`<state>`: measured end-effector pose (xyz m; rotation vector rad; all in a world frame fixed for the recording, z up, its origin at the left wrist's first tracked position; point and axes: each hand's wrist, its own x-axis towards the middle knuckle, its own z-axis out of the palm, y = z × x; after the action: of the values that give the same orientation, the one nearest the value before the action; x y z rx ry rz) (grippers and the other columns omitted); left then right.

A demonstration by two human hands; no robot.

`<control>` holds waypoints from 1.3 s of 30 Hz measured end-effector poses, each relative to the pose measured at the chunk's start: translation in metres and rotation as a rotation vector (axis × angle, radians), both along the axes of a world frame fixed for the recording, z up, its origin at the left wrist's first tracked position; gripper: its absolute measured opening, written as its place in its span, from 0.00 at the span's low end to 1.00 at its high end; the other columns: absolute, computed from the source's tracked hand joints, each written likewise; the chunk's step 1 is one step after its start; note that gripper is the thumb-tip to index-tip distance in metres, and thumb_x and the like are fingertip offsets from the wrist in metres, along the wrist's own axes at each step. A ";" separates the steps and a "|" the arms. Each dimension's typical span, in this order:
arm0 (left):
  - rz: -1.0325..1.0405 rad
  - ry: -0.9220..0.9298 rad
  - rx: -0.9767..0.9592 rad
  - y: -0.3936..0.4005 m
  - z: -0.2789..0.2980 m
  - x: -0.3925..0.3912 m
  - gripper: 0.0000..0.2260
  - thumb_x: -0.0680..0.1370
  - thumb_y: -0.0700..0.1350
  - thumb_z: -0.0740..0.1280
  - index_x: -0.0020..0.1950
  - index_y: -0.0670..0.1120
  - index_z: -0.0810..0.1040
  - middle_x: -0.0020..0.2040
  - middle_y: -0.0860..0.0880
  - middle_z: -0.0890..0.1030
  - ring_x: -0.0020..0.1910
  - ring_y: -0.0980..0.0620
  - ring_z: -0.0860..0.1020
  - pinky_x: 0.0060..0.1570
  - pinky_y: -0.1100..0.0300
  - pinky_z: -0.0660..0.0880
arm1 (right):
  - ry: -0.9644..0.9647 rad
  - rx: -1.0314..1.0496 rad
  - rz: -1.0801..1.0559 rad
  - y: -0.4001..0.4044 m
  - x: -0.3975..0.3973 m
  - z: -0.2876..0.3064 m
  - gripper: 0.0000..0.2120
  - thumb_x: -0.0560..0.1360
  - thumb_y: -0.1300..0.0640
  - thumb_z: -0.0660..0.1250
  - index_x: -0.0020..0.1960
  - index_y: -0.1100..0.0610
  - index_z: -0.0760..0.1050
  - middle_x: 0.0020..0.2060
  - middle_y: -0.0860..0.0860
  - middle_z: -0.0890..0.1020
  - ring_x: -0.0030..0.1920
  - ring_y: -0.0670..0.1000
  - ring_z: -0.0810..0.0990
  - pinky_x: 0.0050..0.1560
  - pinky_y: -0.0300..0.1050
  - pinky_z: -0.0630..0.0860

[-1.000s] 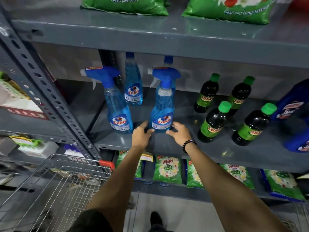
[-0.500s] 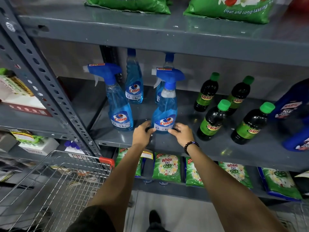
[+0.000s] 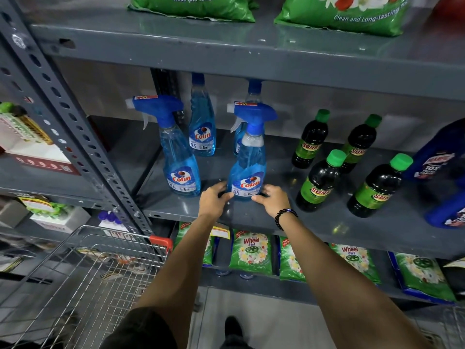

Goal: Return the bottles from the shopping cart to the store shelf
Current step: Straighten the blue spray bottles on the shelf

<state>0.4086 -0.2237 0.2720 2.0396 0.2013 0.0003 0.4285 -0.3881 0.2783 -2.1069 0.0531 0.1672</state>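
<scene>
Blue spray bottle [image 3: 247,170] stands upright on grey shelf [image 3: 314,222].

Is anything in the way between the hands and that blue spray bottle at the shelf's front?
Nothing visible is. The left hand and right hand flank the base of the front spray bottle, fingertips at it, as it stands upright on the shelf.

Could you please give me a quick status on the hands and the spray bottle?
Left hand and right hand cup front spray bottle at its base. Bottle upright on middle shelf. Nothing in the way.
</scene>
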 end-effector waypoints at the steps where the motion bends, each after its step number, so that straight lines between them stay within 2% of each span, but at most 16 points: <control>1: 0.006 0.002 -0.004 0.000 0.000 0.000 0.19 0.74 0.39 0.67 0.65 0.41 0.72 0.63 0.41 0.78 0.63 0.46 0.75 0.64 0.55 0.69 | -0.003 0.002 -0.002 0.000 0.000 0.000 0.17 0.68 0.65 0.71 0.57 0.65 0.76 0.57 0.60 0.81 0.57 0.56 0.80 0.58 0.45 0.72; 6: 0.010 -0.004 -0.003 -0.001 -0.001 0.001 0.19 0.74 0.39 0.67 0.64 0.41 0.72 0.62 0.41 0.79 0.62 0.46 0.75 0.63 0.56 0.69 | -0.010 -0.007 -0.011 0.000 -0.001 0.000 0.17 0.68 0.64 0.71 0.57 0.64 0.77 0.57 0.60 0.81 0.56 0.56 0.80 0.58 0.46 0.73; 12: 0.010 -0.014 -0.002 -0.001 0.000 0.000 0.18 0.74 0.39 0.67 0.64 0.41 0.72 0.61 0.41 0.79 0.62 0.46 0.76 0.63 0.55 0.69 | -0.014 0.003 -0.008 0.000 -0.003 0.003 0.17 0.69 0.65 0.71 0.57 0.65 0.76 0.57 0.60 0.81 0.57 0.55 0.79 0.55 0.40 0.71; 18: -0.001 -0.019 -0.019 -0.001 0.001 0.000 0.17 0.74 0.38 0.66 0.63 0.40 0.73 0.61 0.41 0.79 0.62 0.47 0.76 0.59 0.61 0.68 | -0.020 -0.022 0.010 0.000 -0.004 0.005 0.16 0.69 0.63 0.70 0.57 0.64 0.77 0.57 0.59 0.81 0.57 0.55 0.79 0.54 0.38 0.70; 26: 0.004 -0.012 -0.002 -0.001 0.001 -0.001 0.18 0.74 0.38 0.67 0.64 0.40 0.72 0.62 0.41 0.79 0.62 0.47 0.76 0.58 0.61 0.67 | -0.011 -0.015 0.014 -0.001 -0.007 0.006 0.17 0.70 0.64 0.70 0.58 0.64 0.76 0.58 0.59 0.81 0.58 0.54 0.79 0.54 0.37 0.69; 35: -0.002 -0.006 -0.014 -0.003 0.004 -0.002 0.19 0.74 0.37 0.66 0.65 0.39 0.71 0.63 0.40 0.78 0.64 0.46 0.74 0.61 0.59 0.68 | -0.010 0.006 0.020 -0.002 -0.007 0.005 0.17 0.70 0.64 0.69 0.58 0.64 0.76 0.58 0.59 0.81 0.58 0.54 0.79 0.54 0.38 0.70; 39: 0.002 0.023 0.069 -0.004 0.003 -0.009 0.26 0.73 0.37 0.67 0.70 0.43 0.65 0.67 0.41 0.74 0.67 0.45 0.71 0.65 0.56 0.67 | 0.015 -0.060 0.057 -0.004 -0.011 0.004 0.23 0.69 0.64 0.70 0.63 0.62 0.72 0.61 0.59 0.78 0.61 0.55 0.76 0.60 0.43 0.70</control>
<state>0.3992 -0.2274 0.2753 2.1092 0.2203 -0.0147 0.4180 -0.3922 0.2824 -2.1686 0.0069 0.2178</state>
